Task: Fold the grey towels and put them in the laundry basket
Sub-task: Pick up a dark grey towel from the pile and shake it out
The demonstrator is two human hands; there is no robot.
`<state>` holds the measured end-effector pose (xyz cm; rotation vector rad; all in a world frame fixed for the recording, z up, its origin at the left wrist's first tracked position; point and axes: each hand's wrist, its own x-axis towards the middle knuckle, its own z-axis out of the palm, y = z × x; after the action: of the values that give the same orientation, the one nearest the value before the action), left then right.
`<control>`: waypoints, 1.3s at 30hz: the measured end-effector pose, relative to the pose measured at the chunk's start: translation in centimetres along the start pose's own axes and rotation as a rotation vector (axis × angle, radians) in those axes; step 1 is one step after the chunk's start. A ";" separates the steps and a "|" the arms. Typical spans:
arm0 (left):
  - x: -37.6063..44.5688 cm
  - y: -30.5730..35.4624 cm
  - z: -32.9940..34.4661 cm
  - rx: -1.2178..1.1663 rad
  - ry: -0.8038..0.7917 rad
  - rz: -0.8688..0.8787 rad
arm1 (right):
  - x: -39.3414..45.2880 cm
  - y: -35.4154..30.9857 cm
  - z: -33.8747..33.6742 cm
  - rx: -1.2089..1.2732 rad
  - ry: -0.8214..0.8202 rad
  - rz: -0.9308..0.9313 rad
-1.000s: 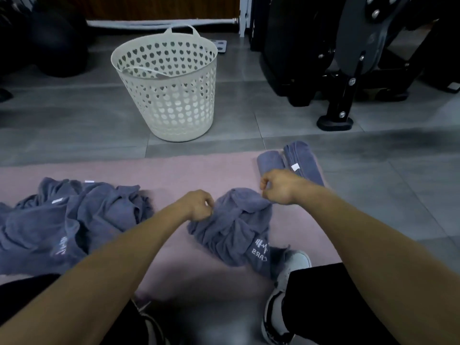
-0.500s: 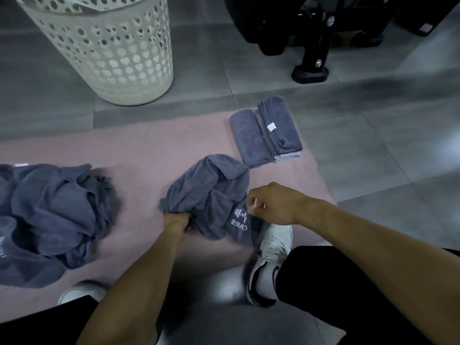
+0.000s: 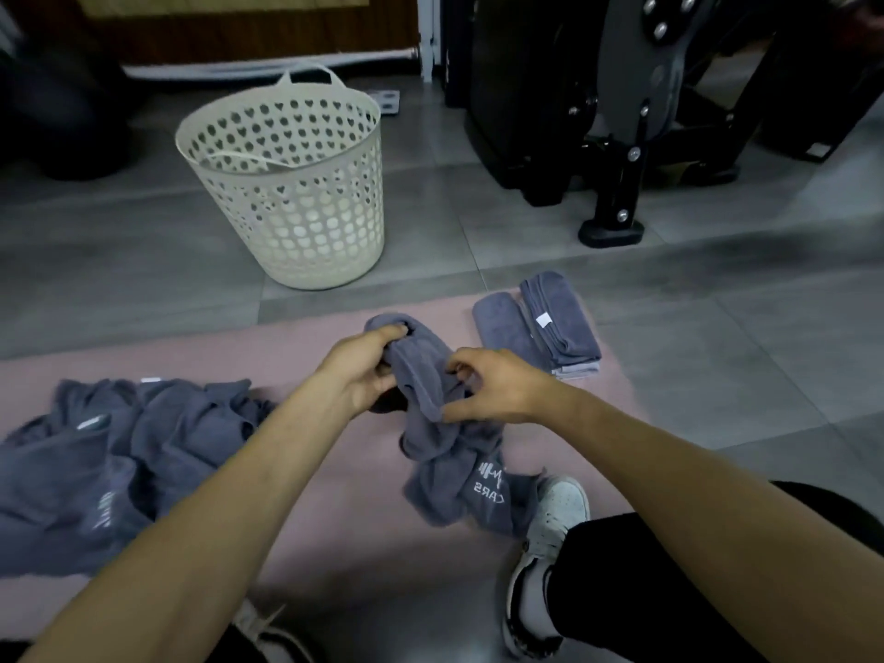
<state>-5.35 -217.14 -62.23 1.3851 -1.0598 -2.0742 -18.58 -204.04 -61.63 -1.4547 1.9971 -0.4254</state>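
A crumpled grey towel (image 3: 442,423) hangs over the pink mat (image 3: 311,356) — the left hand (image 3: 366,368) grips its upper bunch, the right hand (image 3: 492,385) pinches a fold just beside it. A pile of unfolded towels (image 3: 119,452) lies left, folded towels (image 3: 543,323) far right, and the laundry basket (image 3: 292,184) stands beyond on the floor.

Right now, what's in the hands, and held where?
Both hold one crumpled grey towel, lifted partly off the pink mat. The left hand grips its bunched upper end; the right hand pinches a fold just beside it.
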 end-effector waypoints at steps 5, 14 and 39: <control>-4.0 3.7 0.4 0.066 -0.024 0.052 | -1.2 -3.3 -0.1 0.213 0.052 -0.060; -7.5 5.3 -3.0 0.367 -0.003 0.075 | -1.6 -5.7 -0.2 0.288 0.375 -0.277; -1.7 -1.4 -1.7 1.084 -0.101 0.488 | -0.8 -3.8 -5.1 1.460 0.438 0.296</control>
<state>-3.02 -215.69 -62.67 1.1964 -2.4658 -1.1935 -18.93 -205.10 -55.35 -0.1353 1.4020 -1.6775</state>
